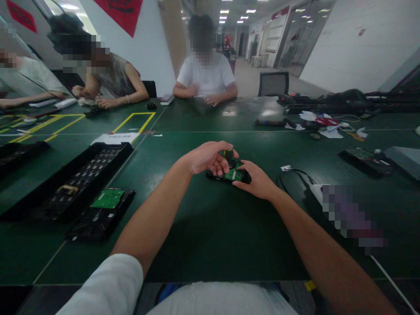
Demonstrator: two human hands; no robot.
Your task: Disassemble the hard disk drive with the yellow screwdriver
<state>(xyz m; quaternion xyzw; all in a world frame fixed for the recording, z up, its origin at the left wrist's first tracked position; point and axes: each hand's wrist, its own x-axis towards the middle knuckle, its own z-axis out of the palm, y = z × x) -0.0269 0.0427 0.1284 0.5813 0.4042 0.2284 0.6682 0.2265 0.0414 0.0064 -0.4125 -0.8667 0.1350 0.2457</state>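
Note:
My left hand is closed around a short, dark-and-yellow screwdriver handle, held upright over a small black unit with a green circuit board. The tool's tip is too small to make out. My right hand grips the right end of that unit, with thumb and fingers on opposite edges, and hides part of it. The unit lies on the green table. To the left rests a similar black unit with a green board, beside a long black tray holding small parts.
A white device with a cable lies at right, near another board-bearing unit and a grey box. Papers and cables clutter the far right. Across the table sits a person in white; others sit at far left.

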